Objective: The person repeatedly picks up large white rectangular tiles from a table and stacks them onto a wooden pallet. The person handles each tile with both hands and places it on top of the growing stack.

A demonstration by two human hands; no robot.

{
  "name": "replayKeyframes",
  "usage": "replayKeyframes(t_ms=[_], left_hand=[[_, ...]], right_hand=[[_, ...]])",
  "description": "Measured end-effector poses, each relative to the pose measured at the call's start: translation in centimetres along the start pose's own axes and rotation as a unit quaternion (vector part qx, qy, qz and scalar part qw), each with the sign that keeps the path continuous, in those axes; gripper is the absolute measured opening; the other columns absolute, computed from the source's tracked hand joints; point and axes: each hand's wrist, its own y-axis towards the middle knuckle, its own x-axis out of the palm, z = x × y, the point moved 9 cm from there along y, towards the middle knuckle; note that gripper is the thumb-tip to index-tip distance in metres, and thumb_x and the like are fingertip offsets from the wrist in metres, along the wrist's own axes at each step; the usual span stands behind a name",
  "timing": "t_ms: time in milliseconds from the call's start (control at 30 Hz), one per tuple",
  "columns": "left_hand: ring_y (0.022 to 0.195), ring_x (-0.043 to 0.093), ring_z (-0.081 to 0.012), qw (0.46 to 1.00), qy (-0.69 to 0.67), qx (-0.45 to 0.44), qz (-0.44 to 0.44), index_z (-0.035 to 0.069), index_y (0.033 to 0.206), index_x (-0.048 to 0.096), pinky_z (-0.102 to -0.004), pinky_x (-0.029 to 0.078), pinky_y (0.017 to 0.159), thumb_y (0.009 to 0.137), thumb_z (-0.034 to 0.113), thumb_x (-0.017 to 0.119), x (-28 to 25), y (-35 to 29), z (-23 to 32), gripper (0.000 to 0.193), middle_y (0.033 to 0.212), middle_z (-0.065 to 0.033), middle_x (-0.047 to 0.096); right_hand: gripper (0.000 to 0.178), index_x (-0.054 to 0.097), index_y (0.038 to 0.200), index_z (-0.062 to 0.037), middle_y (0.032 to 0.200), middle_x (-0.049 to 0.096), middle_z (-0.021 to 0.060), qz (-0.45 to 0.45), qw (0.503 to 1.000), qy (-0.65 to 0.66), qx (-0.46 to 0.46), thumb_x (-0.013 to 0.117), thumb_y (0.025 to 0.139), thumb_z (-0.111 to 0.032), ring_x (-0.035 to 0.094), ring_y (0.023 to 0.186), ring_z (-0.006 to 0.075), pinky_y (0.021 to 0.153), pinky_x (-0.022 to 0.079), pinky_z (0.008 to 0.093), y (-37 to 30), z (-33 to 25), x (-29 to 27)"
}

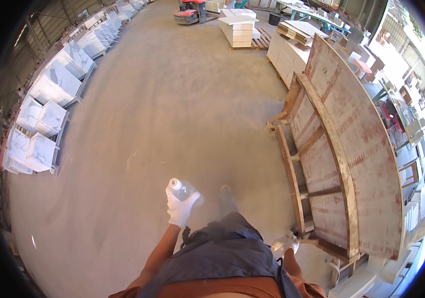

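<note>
My left hand, in a white work glove, is wrapped round a clear bottle with a white top. It carries the bottle out in front of my body, above the floor. My right hand, gloved as well, hangs low at my right side near the foot of a wooden frame. Its fingers are small and blurred. A yellowish spot shows at their tips, and I cannot make out whether they hold anything.
A large stained board leans on the wooden frame to my right. Pallets of white marbled slabs line the left side. Ahead stand white block stacks and a red pallet truck. The concrete floor runs between them.
</note>
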Motion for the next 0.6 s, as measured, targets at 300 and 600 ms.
replayKeyframes(t_ms=[300,600], left_hand=[[0.115,0.063,-0.0251,0.996,0.035,-0.082,0.029,0.009,0.144,0.042,-0.0430,0.051,0.099,0.070,0.027,0.091,6.4,18.7,6.3,0.091,0.122,-0.0095,0.065],[0.119,0.063,-0.0270,0.992,0.060,-0.101,0.051,0.013,0.144,0.041,-0.0429,0.051,0.102,0.070,0.025,0.091,13.1,46.2,14.2,0.089,0.124,-0.0123,0.065]], right_hand=[[0.058,0.047,0.150,-0.0095,0.133,0.064,0.0094,-0.156,0.847,-0.408,-0.303,0.066,0.098,-0.026,0.067,0.108,0.0216,0.086,0.057,0.0386,10.0,-20.8,36.5],[0.056,0.043,0.153,-0.0061,0.136,0.062,0.0087,-0.250,0.903,-0.206,-0.284,0.062,0.101,-0.015,0.068,0.108,0.0175,0.081,0.058,0.0323,7.6,-49.5,74.1]])
